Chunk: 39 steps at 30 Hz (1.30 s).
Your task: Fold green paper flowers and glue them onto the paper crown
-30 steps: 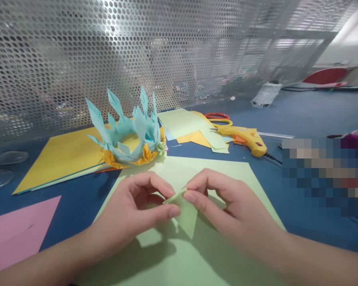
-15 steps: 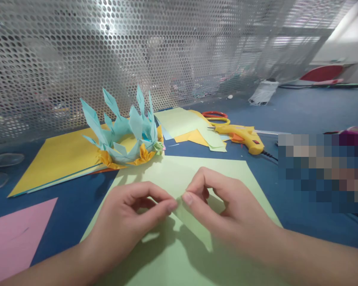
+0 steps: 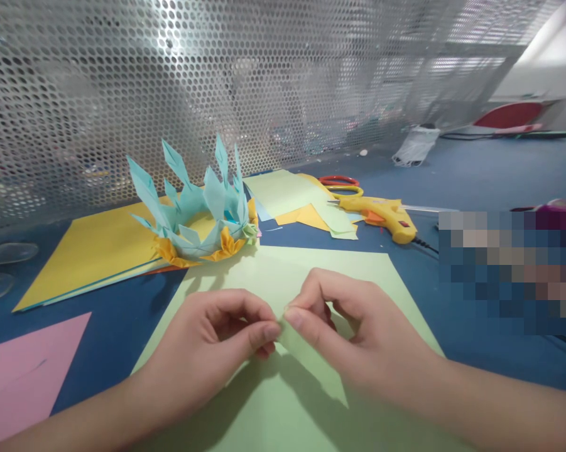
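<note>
Both hands meet over a large light green sheet of paper (image 3: 283, 270) lying on the blue table. Between their fingertips is a small piece of green paper (image 3: 302, 342), nearly the same colour as the sheet, so its outline is hard to follow. My left hand (image 3: 221, 339) pinches its near-left end between thumb and fingers. With thumb and index finger pressed together, my right hand (image 3: 353, 320) grips it close beside. Part of the piece hangs below the right thumb. Behind the hands stands a light blue paper crown (image 3: 188, 242) with pointed spikes and orange paper flowers.
Yellow sheets (image 3: 89, 245) lie under the crown, and a pink sheet (image 3: 28, 370) is at the left. A yellow glue gun (image 3: 391, 216), scissors (image 3: 342, 185) and paper scraps (image 3: 301, 216) sit behind. A perforated metal panel (image 3: 245, 81) closes off the back. Glasses (image 3: 4, 270) rest far left.
Both hands have shifted slightly, with the fingertips still close together. The green piece has turned a little, and its hanging corner shows less clearly. Everything else stays put.
</note>
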{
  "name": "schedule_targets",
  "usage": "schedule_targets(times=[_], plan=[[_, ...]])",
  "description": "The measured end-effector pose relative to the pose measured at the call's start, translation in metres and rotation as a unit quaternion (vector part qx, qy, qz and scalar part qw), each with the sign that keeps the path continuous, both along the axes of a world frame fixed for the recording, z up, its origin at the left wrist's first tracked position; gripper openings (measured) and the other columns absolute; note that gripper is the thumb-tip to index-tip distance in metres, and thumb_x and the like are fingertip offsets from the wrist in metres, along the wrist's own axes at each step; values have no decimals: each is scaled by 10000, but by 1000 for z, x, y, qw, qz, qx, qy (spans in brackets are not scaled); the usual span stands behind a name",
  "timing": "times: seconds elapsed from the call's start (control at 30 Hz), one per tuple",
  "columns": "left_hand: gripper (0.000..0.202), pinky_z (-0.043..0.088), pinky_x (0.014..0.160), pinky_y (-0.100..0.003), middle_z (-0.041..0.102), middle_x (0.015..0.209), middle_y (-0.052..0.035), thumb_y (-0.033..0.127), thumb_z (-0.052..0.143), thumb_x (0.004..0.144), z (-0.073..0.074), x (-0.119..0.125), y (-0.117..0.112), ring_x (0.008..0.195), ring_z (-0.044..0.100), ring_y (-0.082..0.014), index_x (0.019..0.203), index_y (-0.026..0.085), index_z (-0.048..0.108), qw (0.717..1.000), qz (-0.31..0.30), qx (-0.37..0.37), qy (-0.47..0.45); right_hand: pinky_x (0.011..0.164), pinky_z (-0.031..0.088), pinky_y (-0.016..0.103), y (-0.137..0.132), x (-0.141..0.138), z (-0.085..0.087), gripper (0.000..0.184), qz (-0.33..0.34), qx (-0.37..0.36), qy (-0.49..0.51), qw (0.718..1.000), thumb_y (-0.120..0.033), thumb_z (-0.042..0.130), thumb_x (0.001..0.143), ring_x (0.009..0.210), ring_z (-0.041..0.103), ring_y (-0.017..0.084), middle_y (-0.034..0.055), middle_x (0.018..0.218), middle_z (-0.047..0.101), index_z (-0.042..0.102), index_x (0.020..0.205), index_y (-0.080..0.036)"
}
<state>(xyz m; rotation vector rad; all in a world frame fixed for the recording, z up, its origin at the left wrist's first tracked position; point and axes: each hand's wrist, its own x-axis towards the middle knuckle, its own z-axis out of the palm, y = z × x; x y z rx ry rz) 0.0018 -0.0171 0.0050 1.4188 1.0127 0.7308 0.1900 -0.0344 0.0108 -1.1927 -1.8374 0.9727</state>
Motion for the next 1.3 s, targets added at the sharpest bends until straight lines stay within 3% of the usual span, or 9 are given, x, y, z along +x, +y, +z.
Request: schedule_targets(times=[0.33,0.43,0.57,0.67,0.8,0.93,1.1,1.3], plan=[[54,471,491,-166,658,553,39,182,762,693,0,2,1,486,566,-90,714,201,717,999,16,-44,-14,520,423,211,3,-1,-2,141,17,-3,8,1000,-214,540,884,586,544,108,-12,679,642,636,780,-204],[66,460,493,-157,648,534,39,177,765,694,2,3,1,490,563,-85,661,192,709,999,20,-43,-5,537,443,215,3,-1,-3,104,19,8,5,1000,-238,563,874,577,549,109,-26,662,624,666,884,-222],[141,473,500,-139,653,516,44,185,761,709,5,3,4,484,578,-75,607,177,663,997,61,-32,-22,556,471,241,1,1,-5,311,-26,30,-24,999,-256,640,789,591,547,126,-41,669,559,602,1098,-244],[165,522,544,-159,688,564,51,210,743,758,3,2,6,537,637,-95,659,186,612,995,82,-33,-48,577,495,243,2,2,-4,232,-56,-8,6,998,-240,630,786,630,593,133,-38,701,604,578,1012,-252],[139,546,648,-185,729,668,42,194,700,807,1,2,6,669,693,-115,720,193,591,997,39,-37,-60,536,487,229,5,3,-2,11,-79,-32,50,995,-235,598,819,651,619,132,-9,749,658,590,812,-231],[77,543,758,-227,761,785,8,112,657,801,2,5,6,786,717,-146,810,183,630,998,1,-50,-43,586,487,237,5,2,-3,91,-88,73,29,993,-144,608,809,642,592,121,-18,712,655,606,786,-232],[124,551,776,-255,765,767,9,90,652,784,2,5,7,768,724,-157,861,187,644,997,-20,-50,-51,638,514,271,2,5,-3,225,-62,243,-13,968,-34,582,770,716,629,147,-7,767,674,604,832,-250],[434,551,744,-233,750,683,81,30,635,773,2,5,7,726,724,-128,1133,264,574,995,-18,-68,-74,678,539,226,1,6,-1,252,-36,297,-59,952,-18,560,791,741,667,121,-8,808,702,630,861,-250]])
